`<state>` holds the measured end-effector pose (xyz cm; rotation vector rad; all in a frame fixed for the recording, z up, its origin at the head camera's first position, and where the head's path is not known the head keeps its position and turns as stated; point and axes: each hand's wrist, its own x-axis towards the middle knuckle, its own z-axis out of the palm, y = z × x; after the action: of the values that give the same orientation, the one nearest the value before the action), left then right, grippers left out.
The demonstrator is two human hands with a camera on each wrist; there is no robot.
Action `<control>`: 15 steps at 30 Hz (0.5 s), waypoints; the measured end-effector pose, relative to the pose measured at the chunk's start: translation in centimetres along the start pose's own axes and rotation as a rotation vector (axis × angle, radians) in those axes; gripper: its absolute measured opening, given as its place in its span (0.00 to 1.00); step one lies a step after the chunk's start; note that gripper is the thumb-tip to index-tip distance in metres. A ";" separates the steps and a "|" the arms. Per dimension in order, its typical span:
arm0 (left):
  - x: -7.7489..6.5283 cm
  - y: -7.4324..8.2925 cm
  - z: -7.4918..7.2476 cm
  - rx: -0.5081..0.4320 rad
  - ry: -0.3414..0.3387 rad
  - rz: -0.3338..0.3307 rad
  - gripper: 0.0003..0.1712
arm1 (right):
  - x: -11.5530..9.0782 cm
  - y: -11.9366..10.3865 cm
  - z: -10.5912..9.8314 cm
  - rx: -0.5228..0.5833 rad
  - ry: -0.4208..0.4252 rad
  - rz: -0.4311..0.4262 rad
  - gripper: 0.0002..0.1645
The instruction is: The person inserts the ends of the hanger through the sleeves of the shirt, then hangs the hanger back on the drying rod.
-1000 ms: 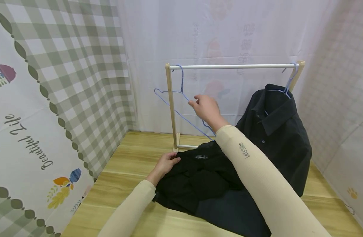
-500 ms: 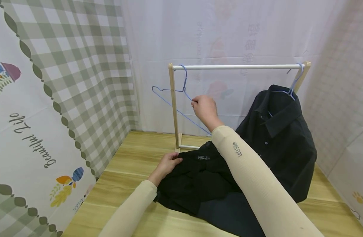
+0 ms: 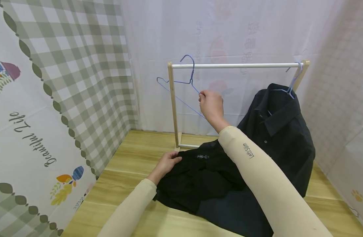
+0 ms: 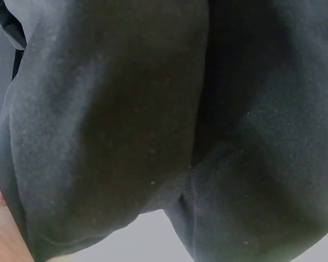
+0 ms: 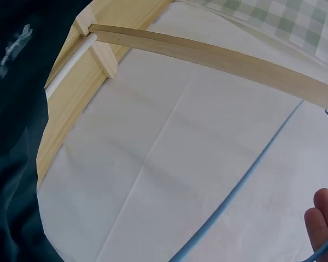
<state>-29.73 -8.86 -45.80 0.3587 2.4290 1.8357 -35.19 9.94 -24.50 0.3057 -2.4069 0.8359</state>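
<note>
My right hand [image 3: 211,104] grips one sloping arm of a blue wire clothes hanger [image 3: 191,79] at the rack's left end. The hanger's hook stands raised, its tip above the white rod. In the right wrist view the hanger's lower bar [image 5: 236,188] runs slantwise, and curled fingers [image 5: 323,221] show at the right edge. On the table lies a crumpled black garment [image 3: 196,179] with a small white label. Its left edge is pinched between thumb and fingers of my left hand [image 3: 166,164]. Dark cloth [image 4: 109,120] fills most of the left wrist view.
A small wooden rack with a white rod [image 3: 237,65] stands at the back of the wood-grain table [image 3: 131,164]. From its right end hangs a black button-up shirt [image 3: 285,131] on another blue hanger [image 3: 292,90]. A checked cloth [image 3: 80,49] borders the left side.
My right hand has closed on the hanger's arm and raised it to the right, so its hook has come up off the rod. The left hand keeps its place on the garment.
</note>
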 end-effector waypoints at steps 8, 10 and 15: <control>0.0 -0.2 -0.1 -0.010 -0.018 -0.026 0.12 | -2.3 3.8 -2.3 0.024 0.074 -0.073 0.14; 0.2 -0.3 0.0 -0.011 -0.007 -0.059 0.12 | -3.0 5.0 -2.8 0.028 0.078 -0.081 0.13; 0.6 -0.4 0.1 -0.009 0.004 -0.075 0.12 | -5.4 7.9 -4.4 0.025 0.084 -0.098 0.13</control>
<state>-30.31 -8.75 -46.18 0.2592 2.4013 1.8176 -31.92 19.03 -28.77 0.3872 -2.2866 0.8188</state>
